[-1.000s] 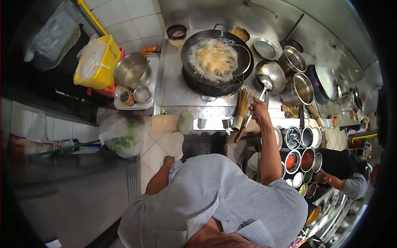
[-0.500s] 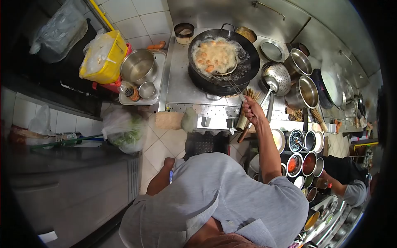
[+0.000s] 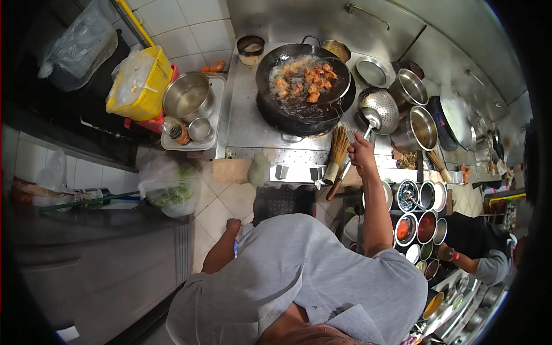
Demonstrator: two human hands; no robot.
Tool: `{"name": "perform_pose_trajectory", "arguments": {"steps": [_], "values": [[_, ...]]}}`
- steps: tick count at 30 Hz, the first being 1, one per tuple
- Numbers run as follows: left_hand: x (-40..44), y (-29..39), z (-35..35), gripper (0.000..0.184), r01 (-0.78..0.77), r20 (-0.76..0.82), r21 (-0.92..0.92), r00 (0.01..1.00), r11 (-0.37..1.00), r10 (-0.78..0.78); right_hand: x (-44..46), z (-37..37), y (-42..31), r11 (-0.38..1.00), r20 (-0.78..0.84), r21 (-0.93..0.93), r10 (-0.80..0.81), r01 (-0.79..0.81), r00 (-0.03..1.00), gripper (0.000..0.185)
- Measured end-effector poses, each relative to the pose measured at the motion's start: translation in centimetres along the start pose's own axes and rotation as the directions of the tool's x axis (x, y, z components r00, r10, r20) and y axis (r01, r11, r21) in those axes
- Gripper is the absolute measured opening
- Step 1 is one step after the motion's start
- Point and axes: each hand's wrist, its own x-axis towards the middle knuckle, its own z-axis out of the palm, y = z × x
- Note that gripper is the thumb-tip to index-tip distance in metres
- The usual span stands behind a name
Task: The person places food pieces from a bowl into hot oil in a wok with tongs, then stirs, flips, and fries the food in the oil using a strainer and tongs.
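Observation:
My right hand is closed round the thin handle of a wire mesh skimmer. The skimmer's round head is over the right side of a black wok and bears browned fried pieces. More pieces lie in the bubbling oil at the left of the wok. Low beside my body, my left hand is away from the stove; its fingers are hidden from this angle. Just right of the wok rests a perforated metal ladle, its handle running toward my right forearm.
A bamboo brush leans at the stove's front edge. Steel pots stand on the right, above sauce containers. At left are a tray with a pot and a yellow basket. A co-worker's arm reaches in at lower right.
The skimmer has moved right within the wok and now carries browned pieces above the oil; earlier its contents were covered in foam. My right hand shifted slightly right. My left hand has barely moved.

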Motion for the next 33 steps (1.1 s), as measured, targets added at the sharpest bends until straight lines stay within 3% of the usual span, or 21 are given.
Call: {"name": "perform_pose_trajectory", "arguments": {"steps": [2,5,7,8,11,13,15,17,20,21,23,24,27,29,33], "values": [[0.4,0.0,0.2,0.033,0.019,-0.004,0.149,1.000,0.989,-0.019,1.0,-0.4,-0.2,0.999,-0.024,-0.030,-0.030,0.029,0.999,0.054],[0.2,-0.1,0.1,0.033,0.024,-0.011,0.099,1.000,0.995,-0.023,1.7,-0.6,-0.5,0.997,-0.025,-0.041,-0.073,0.072,0.997,0.049],[0.8,-0.6,0.0,0.033,-0.063,0.011,0.156,0.998,0.986,0.062,1.5,0.5,-0.1,0.930,-0.076,-0.331,-0.195,0.159,0.978,0.047],[0.7,-0.6,-0.1,0.033,-0.148,0.041,0.211,0.989,0.966,0.143,1.6,0.3,-0.2,0.930,-0.075,-0.331,-0.194,0.159,0.978,0.047],[0.2,-0.1,-0.3,0.035,-0.057,0.040,0.268,0.998,0.962,0.047,1.7,-1.1,-0.5,0.949,-0.039,-0.271,-0.178,0.161,0.983,0.049],[-0.9,0.9,-0.9,0.035,-0.060,0.051,0.286,0.998,0.956,0.047,1.0,-0.8,0.1,0.912,-0.083,-0.376,-0.207,0.162,0.975,0.047],[-0.6,0.6,-0.8,0.036,-0.063,0.062,0.301,0.997,0.952,0.046,0.8,-1.2,0.3,0.828,-0.050,-0.497,-0.326,0.260,0.944,0.044],[-0.2,-0.3,-0.6,0.038,-0.097,0.046,0.299,0.995,0.949,0.087,1.2,-2.5,1.1,0.821,-0.058,-0.495,-0.357,0.284,0.932,0.043],[0.2,-1.2,-0.1,0.038,-0.073,0.030,0.242,0.997,0.968,0.068,1.4,-3.8,1.5,0.630,0.010,-0.661,-0.536,0.408,0.844,0.045],[-0.4,-0.4,-0.4,0.038,-0.077,0.035,0.246,0.997,0.966,0.070,-0.1,-3.3,0.0,0.632,0.003,-0.662,-0.535,0.403,0.845,0.045],[-1.5,1.4,-0.9,0.039,0.039,0.057,0.123,0.997,0.992,-0.046,-2.5,-1.9,-2.5,0.622,-0.059,-0.743,-0.429,0.248,0.901,0.042],[-0.5,0.5,-0.6,0.039,0.036,0.058,0.125,0.997,0.992,-0.043,-2.6,-1.7,-2.0,0.603,-0.038,-0.721,-0.526,0.341,0.850,0.042],[2.2,-1.4,0.4,0.039,-0.056,0.024,0.279,0.998,0.959,0.052,-2.1,-1.2,-1.1,0.522,0.008,-0.747,-0.612,0.412,0.791,0.045],[2.9,-1.7,0.8,0.039,-0.113,0.025,0.397,0.993,0.911,0.112,-2.2,0.0,-1.3,0.516,-0.014,-0.792,-0.551,0.327,0.835,0.045],[2.1,-0.1,0.3,0.039,-0.082,0.056,0.311,0.996,0.947,0.068,-1.9,0.1,-2.0,0.495,0.025,-0.792,-0.558,0.358,0.829,0.046]]}}
